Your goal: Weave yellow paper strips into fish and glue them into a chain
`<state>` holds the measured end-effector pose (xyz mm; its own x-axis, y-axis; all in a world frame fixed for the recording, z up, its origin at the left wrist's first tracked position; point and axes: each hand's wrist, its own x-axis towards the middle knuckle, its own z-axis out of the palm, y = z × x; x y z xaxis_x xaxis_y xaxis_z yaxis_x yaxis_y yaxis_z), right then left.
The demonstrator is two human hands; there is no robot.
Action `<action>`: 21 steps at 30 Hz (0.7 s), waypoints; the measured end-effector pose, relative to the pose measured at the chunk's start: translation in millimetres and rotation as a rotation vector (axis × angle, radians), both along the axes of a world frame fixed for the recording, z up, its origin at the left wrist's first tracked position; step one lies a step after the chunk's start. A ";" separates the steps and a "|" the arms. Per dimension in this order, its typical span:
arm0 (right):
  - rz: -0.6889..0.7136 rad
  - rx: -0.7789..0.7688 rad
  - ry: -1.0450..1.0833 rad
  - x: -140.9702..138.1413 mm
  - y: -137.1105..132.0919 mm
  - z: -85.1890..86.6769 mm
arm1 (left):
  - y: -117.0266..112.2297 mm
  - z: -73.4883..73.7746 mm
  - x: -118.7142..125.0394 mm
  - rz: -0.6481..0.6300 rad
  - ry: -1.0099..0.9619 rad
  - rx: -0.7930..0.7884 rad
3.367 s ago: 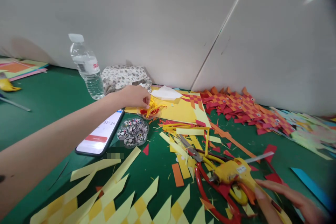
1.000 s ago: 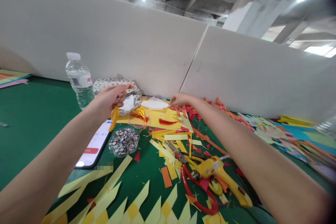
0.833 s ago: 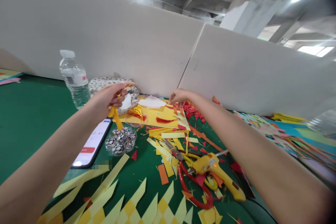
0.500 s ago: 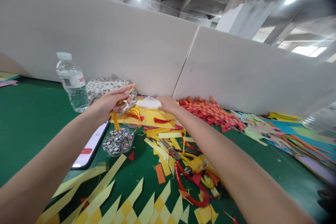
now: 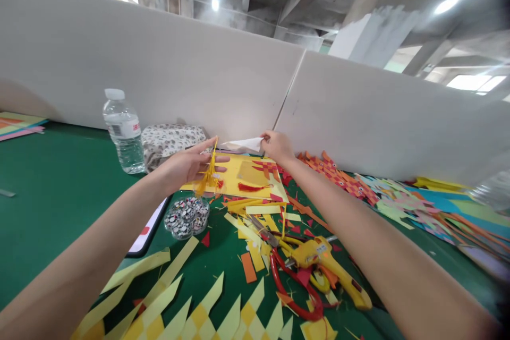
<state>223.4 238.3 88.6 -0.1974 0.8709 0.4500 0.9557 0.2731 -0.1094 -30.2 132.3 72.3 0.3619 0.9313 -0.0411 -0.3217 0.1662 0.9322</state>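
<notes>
Left hand: holding the yellow tassel by its cord at the uppermost fingertips, other fingers spread; the tassel hangs over the left part of the yellow sheet. Right hand: pinching the right edge of the white paper, tilted above the sheet's far edge. Good handling would seem to call for a light pinch, lest the paper crease, and a steady left hand, its strands clear of the red tassel on the sheet.

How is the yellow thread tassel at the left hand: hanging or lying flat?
Hanging: the yellow thread tassel dangles from the left hand, its loose strands pointing down.
</notes>
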 end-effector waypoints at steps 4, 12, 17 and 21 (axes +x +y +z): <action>-0.007 0.017 0.100 9.8 -3.3 10.0 | 0.0 -1.8 0.2 -0.037 -0.002 0.024; 0.298 -0.218 0.247 -47.1 -65.6 -4.5 | -1.9 0.5 8.3 0.069 -0.029 0.040; 0.579 -0.437 0.518 -75.4 -93.1 -15.6 | 1.1 -3.8 9.1 0.075 -0.044 0.075; 0.551 -0.342 0.537 -78.9 -97.4 -20.3 | -0.5 -1.1 10.6 0.139 -0.079 0.068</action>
<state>144.5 140.9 68.4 -0.4684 0.8181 0.3335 0.4896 0.5546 -0.6728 -19.6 131.8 71.2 0.2288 0.9724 0.0467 -0.4096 0.0526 0.9107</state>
